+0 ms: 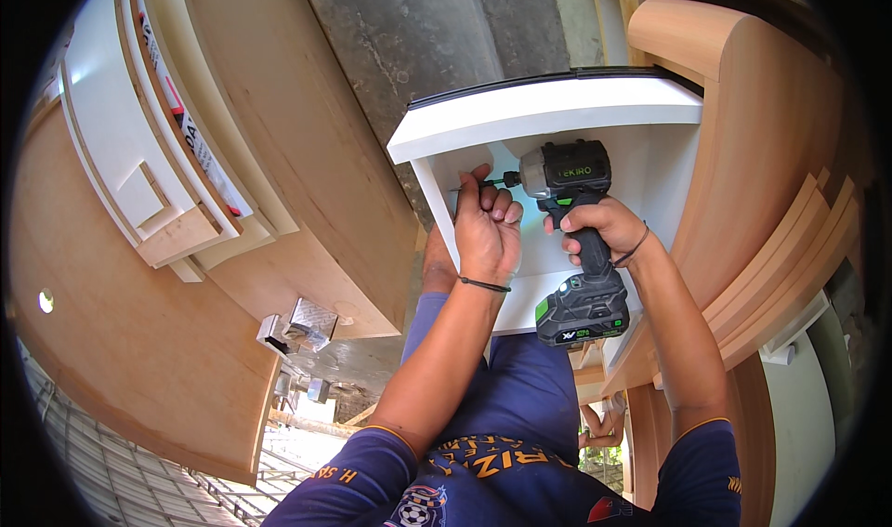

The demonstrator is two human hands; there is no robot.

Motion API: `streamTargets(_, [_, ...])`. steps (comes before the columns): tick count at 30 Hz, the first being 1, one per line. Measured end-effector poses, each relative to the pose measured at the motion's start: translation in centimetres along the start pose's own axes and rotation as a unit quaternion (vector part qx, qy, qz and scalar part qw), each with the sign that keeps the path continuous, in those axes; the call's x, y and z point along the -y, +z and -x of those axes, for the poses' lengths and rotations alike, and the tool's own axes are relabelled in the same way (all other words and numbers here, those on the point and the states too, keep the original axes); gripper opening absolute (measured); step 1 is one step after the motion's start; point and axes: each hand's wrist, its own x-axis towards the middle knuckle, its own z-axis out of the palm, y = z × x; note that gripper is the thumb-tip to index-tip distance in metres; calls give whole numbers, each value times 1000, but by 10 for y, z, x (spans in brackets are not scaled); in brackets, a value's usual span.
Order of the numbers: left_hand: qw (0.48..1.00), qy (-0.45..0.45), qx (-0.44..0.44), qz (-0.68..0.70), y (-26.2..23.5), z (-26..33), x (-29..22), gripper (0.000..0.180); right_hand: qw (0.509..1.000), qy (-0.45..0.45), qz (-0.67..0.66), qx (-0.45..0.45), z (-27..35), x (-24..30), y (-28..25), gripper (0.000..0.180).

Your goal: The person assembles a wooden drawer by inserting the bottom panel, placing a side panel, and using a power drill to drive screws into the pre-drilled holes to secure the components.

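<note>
My right hand (599, 220) is wrapped around the grip of a black and green cordless impact driver (576, 169), which points left inside a white drawer-like box (557, 118). A thin bit (497, 182) sticks out of its chuck toward the box's left wall (437, 197). At the bit's far end, the fingers of my left hand (490, 234) are pinched together close to that wall. Whatever they hold is too small and too covered to name. The driver's battery (583, 311) hangs over the near side of the box.
Curved-looking wood-toned panels (762, 146) rise close on the right. To the left stands a large plywood piece (279, 137), with white boards (111, 90) on it and small metal brackets (311, 324) at its near end. Grey concrete floor (418, 25) lies beyond.
</note>
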Motion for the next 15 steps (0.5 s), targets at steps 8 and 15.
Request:
streamTargets(8, [1000,0,1,-4,0,1,0,28,1000,29,5,10,-4,-3,-9,26])
streamTargets(15, [1000,-3,1,-8,0,1,0,28,1000,11,-8,4,-3,-2,-4,26])
